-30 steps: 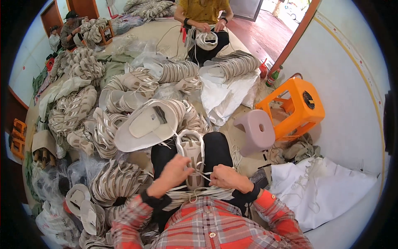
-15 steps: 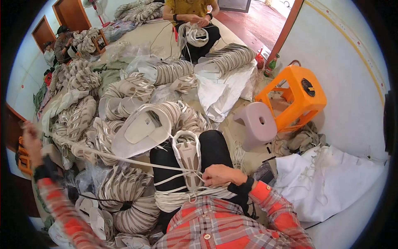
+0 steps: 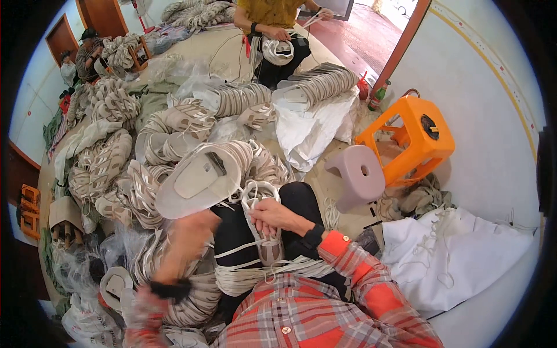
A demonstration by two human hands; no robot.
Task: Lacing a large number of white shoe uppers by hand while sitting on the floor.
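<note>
A beige and white shoe upper (image 3: 270,253) lies lengthwise between my dark-trousered thighs, its collar pointing away from me. My right hand (image 3: 274,217) is closed over the middle of the upper, fingers curled down. What it pinches there is hidden. To the left, beside the stacked uppers, my left hand (image 3: 194,232) is smeared by motion, so its fingers cannot be made out. A bundle of pale flat shoelaces (image 3: 243,281) lies across my lap, below the upper. A large nested stack of uppers (image 3: 200,177) rests just beyond my left knee.
Piles of uppers (image 3: 104,162) cover the floor at left. A mauve stool (image 3: 357,177) and an orange stool (image 3: 415,139) stand at right, near white cloth (image 3: 458,255). Across from me a person (image 3: 270,23) sits holding an upper, one hand pulling laces out sideways.
My left hand has swung from far left in toward my lap; the lace stretched out to it no longer shows taut. My right hand has moved up and left onto the upper.
</note>
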